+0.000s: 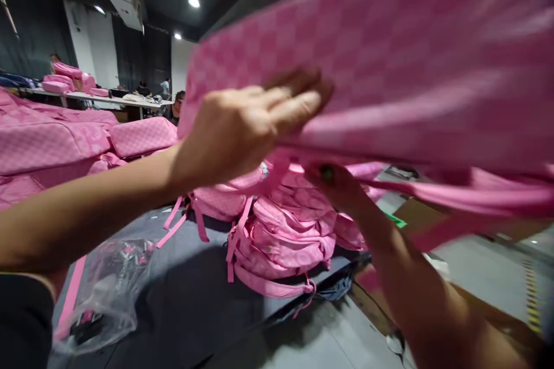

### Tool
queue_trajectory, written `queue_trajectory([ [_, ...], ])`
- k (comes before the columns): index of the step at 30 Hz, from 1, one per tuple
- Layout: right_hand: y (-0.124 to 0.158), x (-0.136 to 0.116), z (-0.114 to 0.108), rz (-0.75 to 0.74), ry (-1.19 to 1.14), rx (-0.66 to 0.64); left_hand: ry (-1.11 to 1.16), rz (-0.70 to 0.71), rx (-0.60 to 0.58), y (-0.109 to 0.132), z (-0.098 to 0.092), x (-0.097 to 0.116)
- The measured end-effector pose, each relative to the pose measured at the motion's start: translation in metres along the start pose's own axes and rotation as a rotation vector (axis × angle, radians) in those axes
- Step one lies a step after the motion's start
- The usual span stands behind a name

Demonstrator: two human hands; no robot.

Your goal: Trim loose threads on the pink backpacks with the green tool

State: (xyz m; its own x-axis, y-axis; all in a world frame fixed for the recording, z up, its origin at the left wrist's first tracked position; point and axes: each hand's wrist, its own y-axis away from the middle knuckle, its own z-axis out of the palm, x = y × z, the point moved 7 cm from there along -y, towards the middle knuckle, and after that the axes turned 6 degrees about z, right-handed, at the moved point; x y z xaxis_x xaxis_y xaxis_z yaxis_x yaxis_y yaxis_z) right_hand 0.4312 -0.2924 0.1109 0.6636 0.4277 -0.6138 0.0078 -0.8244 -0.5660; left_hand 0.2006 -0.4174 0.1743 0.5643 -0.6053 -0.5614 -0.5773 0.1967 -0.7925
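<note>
A pink checkered backpack point(381, 63) is raised in front of me, filling the upper right and smeared by motion. My left hand point(242, 121) lies against its side with the fingers stretched out flat. Below the bag's lower edge, my right hand point(331, 180) holds it from underneath; its fingers are mostly hidden and blurred. A small dark round thing shows at that hand, too blurred to name. Pink straps point(485, 199) hang under the raised bag. Beneath both hands, a stack of pink backpacks point(285, 230) sits on the dark table point(186, 300).
More pink backpacks point(47, 144) are piled at the left. A clear plastic bag point(108, 294) with small pink and dark pieces lies on the near left of the table. Cardboard point(424, 219) is on the floor at the right. Farther back, people sit by a long table point(125, 99).
</note>
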Motion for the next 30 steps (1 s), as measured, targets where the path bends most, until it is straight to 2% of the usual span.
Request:
queue_trajectory([
  [2, -0.035, 0.004, 0.014, 0.002, -0.062, 0.001, -0.141, -0.031, -0.019, -0.015, 0.047, -0.035],
  [4, -0.051, 0.001, 0.042, -0.052, -0.083, -0.108, -0.201, -0.055, -0.086, -0.019, 0.110, -0.073],
  [6, -0.042, 0.007, 0.073, -0.138, -0.002, -0.302, -0.174, -0.069, -0.182, -0.005, 0.182, -0.107],
  [7, -0.030, 0.019, 0.086, -0.165, 0.061, -0.402, -0.141, -0.070, -0.227, 0.009, 0.218, -0.119],
  [9, -0.001, 0.067, 0.096, -0.143, 0.106, -0.521, -0.072, -0.061, -0.292, 0.050, 0.288, -0.133],
  [12, 0.040, 0.185, 0.084, 0.140, 0.142, -0.622, 0.004, -0.034, -0.362, 0.130, 0.380, -0.125],
  [14, 0.065, 0.262, 0.067, 0.335, 0.142, -0.624, 0.041, -0.039, -0.416, 0.181, 0.427, -0.112],
  [15, 0.077, 0.293, 0.061, 0.403, 0.142, -0.623, 0.052, -0.050, -0.440, 0.202, 0.444, -0.108],
  [17, 0.097, 0.334, 0.060, 0.485, 0.121, -0.669, 0.065, -0.074, -0.480, 0.232, 0.466, -0.105],
  [19, 0.101, 0.349, 0.074, 0.499, 0.058, -0.704, 0.076, -0.088, -0.511, 0.245, 0.476, -0.110],
  [20, 0.094, 0.350, 0.086, 0.478, 0.007, -0.700, 0.081, -0.090, -0.528, 0.247, 0.478, -0.113],
  [22, 0.060, 0.345, 0.117, 0.394, -0.112, -0.623, 0.079, -0.090, -0.565, 0.245, 0.479, -0.120],
  [24, 0.008, 0.342, 0.153, 0.307, -0.187, -0.469, 0.051, -0.088, -0.601, 0.239, 0.477, -0.124],
  [27, -0.072, 0.346, 0.203, 0.331, -0.135, -0.204, -0.010, -0.075, -0.640, 0.227, 0.475, -0.126],
  [30, -0.114, 0.344, 0.250, 0.343, -0.114, -0.196, -0.034, -0.068, -0.657, 0.220, 0.476, -0.125],
])
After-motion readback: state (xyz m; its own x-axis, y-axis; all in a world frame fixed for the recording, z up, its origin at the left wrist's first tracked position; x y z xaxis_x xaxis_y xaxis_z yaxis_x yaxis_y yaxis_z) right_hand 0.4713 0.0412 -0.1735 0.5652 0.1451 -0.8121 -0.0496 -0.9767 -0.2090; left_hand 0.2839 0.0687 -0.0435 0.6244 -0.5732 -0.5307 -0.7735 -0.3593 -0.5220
